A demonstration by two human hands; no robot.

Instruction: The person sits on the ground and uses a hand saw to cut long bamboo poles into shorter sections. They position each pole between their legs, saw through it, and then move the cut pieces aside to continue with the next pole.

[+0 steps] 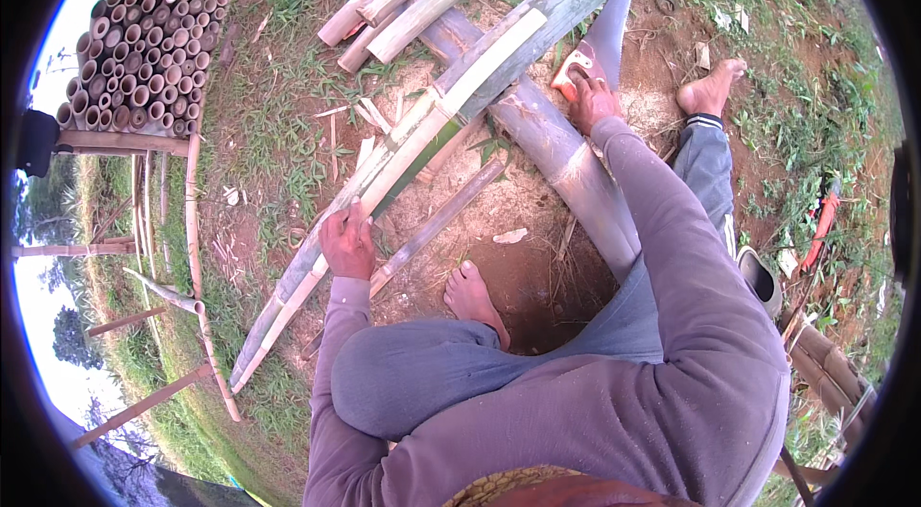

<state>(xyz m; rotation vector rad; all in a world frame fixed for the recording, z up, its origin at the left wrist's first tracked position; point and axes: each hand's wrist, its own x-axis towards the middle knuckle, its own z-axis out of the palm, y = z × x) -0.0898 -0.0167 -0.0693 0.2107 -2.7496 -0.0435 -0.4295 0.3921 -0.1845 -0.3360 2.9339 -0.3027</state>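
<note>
A long green-grey bamboo pole [523, 42] slants from the upper right to the lower left, with a pale shaved band along its side. It lies across a thick bamboo log [576, 157] on the ground. My left hand [347, 240] is closed over the lower half of the pole, thumb and fingers on its pale edge. Beyond the log, my right hand [593, 106] grips the orange-and-white handle of a handsaw [612, 27]. The saw's blade points away from me, its upper part close to the pole's thick end; whether they touch I cannot tell.
Several cut bamboo poles [432, 3] lie at the far side. A thin bamboo stick [441, 216] rests before my bare foot [472, 296]. Stacked bamboo pieces [144, 47] and a bamboo frame [195, 229] stand left. A red-orange object [823, 224] lies in the grass at right.
</note>
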